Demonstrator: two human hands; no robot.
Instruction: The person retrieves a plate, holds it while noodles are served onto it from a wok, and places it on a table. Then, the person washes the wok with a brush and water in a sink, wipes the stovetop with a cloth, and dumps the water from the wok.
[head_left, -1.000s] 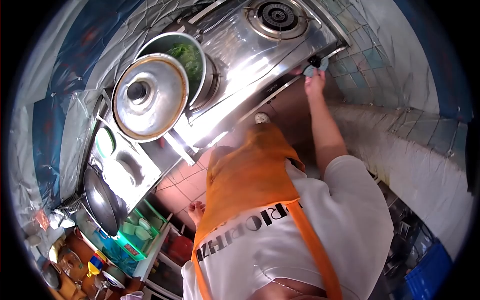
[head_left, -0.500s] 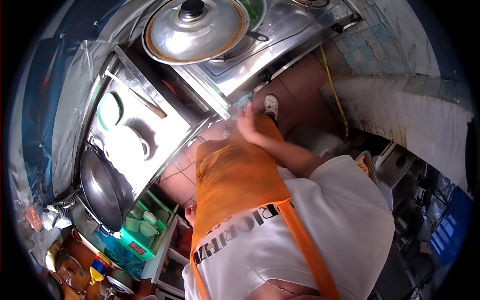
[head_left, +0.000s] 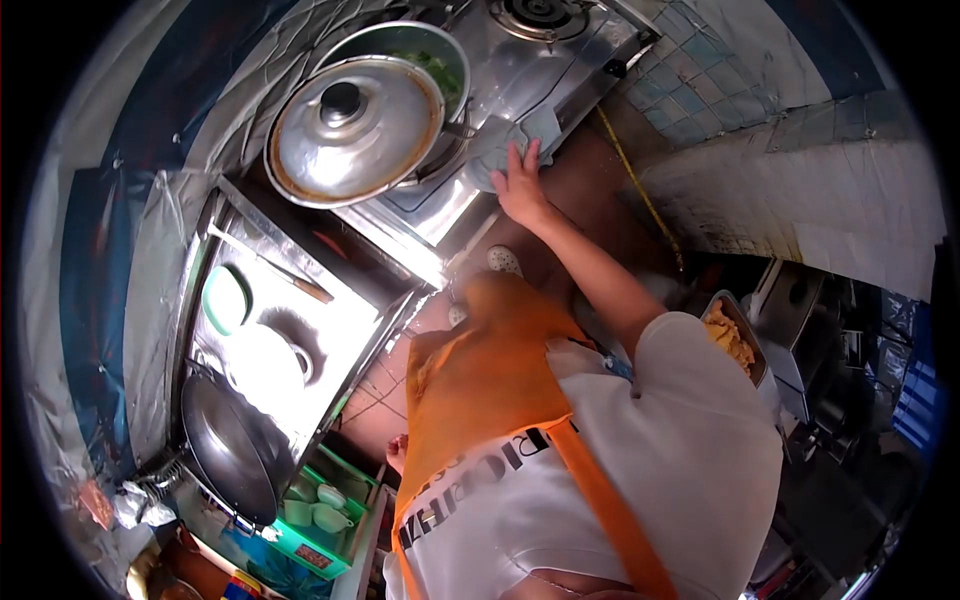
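My right hand (head_left: pixel 522 190) reaches out to the front edge of the steel gas stove (head_left: pixel 440 215) and holds a grey-blue cloth (head_left: pixel 500 145), its fingers pressing the cloth onto the stove top. Left of the cloth sits a wide pan with a domed metal lid (head_left: pixel 385 150) and a black knob. Behind it, a metal bowl (head_left: pixel 462 60) with green leaves in it is partly covered by the lid. My left hand (head_left: pixel 397 452) hangs low beside the orange apron, mostly hidden, and its fingers do not show clearly.
On the left, a steel counter (head_left: pixel 340 330) bears a green-rimmed dish (head_left: pixel 226 300), a white pot (head_left: pixel 265 362) and a wooden-handled tool (head_left: pixel 298 282). A black wok (head_left: pixel 228 445) leans at its near end, by a green crate (head_left: pixel 310 550) of cups. Right: a tray of yellow-orange food (head_left: pixel 730 338).
My right hand has moved forward from in front of the apron onto the stove. The cloth, bunched before, is now spread out under its fingers. My view has shifted, showing more of the stove.
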